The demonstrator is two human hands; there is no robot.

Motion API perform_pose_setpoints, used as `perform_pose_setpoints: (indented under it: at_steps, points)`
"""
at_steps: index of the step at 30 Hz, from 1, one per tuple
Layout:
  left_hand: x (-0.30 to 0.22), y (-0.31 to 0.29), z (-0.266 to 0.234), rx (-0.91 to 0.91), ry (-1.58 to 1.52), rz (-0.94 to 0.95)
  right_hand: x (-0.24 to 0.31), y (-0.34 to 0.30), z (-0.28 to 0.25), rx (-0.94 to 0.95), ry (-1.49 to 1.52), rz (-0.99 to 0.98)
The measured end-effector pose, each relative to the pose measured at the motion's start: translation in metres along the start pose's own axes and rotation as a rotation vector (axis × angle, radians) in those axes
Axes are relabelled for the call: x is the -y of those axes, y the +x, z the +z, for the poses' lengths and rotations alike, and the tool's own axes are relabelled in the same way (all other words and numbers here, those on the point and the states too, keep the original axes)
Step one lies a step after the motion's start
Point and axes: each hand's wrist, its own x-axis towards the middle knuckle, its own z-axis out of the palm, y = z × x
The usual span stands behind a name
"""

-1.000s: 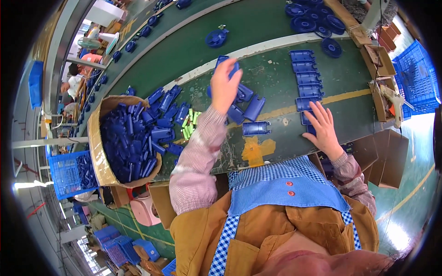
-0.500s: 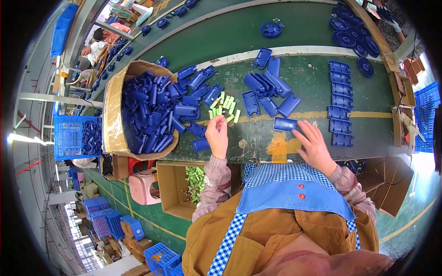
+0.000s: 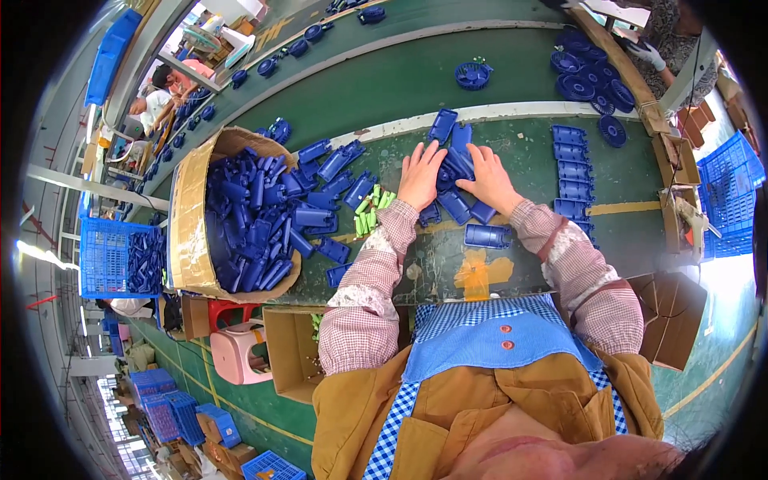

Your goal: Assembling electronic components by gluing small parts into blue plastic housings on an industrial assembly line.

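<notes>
Both hands had shifted since half a second earlier: the left hand [image 3: 422, 176] from beside the green pieces [image 3: 372, 212], the right hand [image 3: 490, 178] from the lone shell [image 3: 487, 236], to opposite sides of the small pile [image 3: 458, 166] of blue shells.

Left hand: open, fingers extended and slightly apart, against the pile's left side; no shell seen enclosed in it. Right hand: open, fingers extended, thumb spread toward the left, over the pile's right side; no shell seen enclosed there either. Fingertip contact with individual shells was partly hidden, and I could not tell how firm it was.

Pile position: on the green surface [image 3: 528, 152], in front of me, some shells showing between my hands and others below and beyond them. The lone shell lay nearer me, just beyond the orange tape [image 3: 474, 276]. To the right, a column of shells [image 3: 573, 170] ran away from me. To the left stood a carton [image 3: 188, 232] full of shells, loose ones beside it, with the green pieces close to my left sleeve.
</notes>
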Motion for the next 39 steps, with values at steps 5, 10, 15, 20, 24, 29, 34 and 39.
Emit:
perform_pose_setpoints:
  at_steps: [5, 10, 15, 20, 24, 29, 34, 39]
  points:
    - [0.018, 0.009, 0.003, -0.035, 0.003, 0.119, -0.004, 0.003, 0.008, 0.009, 0.187, 0.108]
    - [0.012, 0.004, -0.006, 0.071, -0.024, -0.129, -0.011, 0.001, 0.003, -0.073, 0.246, 0.054]
    - [0.010, -0.003, -0.016, 0.089, 0.073, -0.294, -0.004, -0.005, -0.039, -0.053, 0.071, 0.097]
    - [-0.020, 0.019, -0.012, -0.143, -0.186, -0.139, -0.034, -0.008, -0.045, -0.115, -0.193, 0.111]
    - [-0.049, 0.044, 0.019, -0.132, -0.368, -0.094, -0.050, -0.011, -0.044, -0.071, 0.076, 0.166]
    - [-0.075, 0.065, 0.037, -0.093, -0.352, -0.072, -0.064, -0.015, -0.057, -0.195, 0.259, 0.205]
    - [-0.093, 0.080, 0.051, -0.116, -0.393, -0.067, -0.077, -0.011, -0.065, -0.353, 0.313, 0.223]
    - [-0.117, 0.092, 0.057, -0.009, -0.309, -0.146, -0.090, -0.011, -0.073, -0.390, 0.264, 0.272]
